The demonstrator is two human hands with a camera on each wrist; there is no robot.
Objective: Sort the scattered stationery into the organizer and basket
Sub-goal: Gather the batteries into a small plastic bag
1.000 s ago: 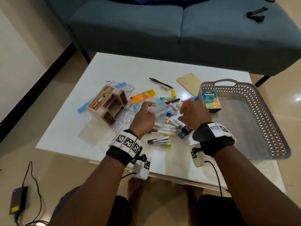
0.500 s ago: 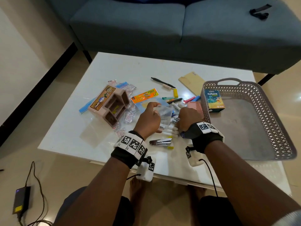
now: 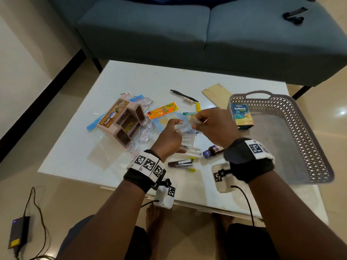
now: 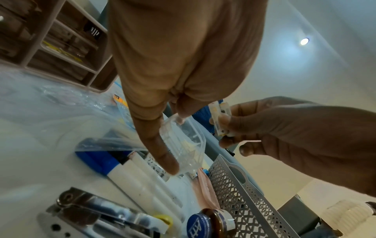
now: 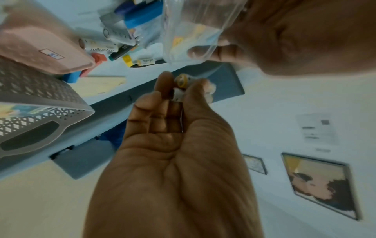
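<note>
Clear plastic, a small pouch (image 3: 185,128), is pinched at its upper edge by the curled thumb and fingers of the left hand (image 3: 169,136) and is held above the table (image 3: 78,152), over the heap of white markers (image 3: 189,149). Two small tubes (image 4: 220,120), white with yellow ends, are pinched between the thumb and fingertips of the right hand (image 3: 214,126), just beside the pouch's mouth. Below the hands, a stapler (image 3: 181,163) and a brown bottle with a blue cap (image 3: 213,151) are seen lying on the table. To the left, the pink organizer (image 3: 122,122) is found lying on its side on crumpled plastic, its compartments facing the hands. An orange clip card (image 3: 162,110) lies between it and the pouch. To the right, the grey perforated basket (image 3: 309,147) stands on the table, with a blue medicine box (image 3: 242,114) upright in its near-left corner. Farther back, a black pen (image 3: 183,95) and a brown envelope (image 3: 216,93) lie before a blue sofa (image 3: 206,34).
</note>
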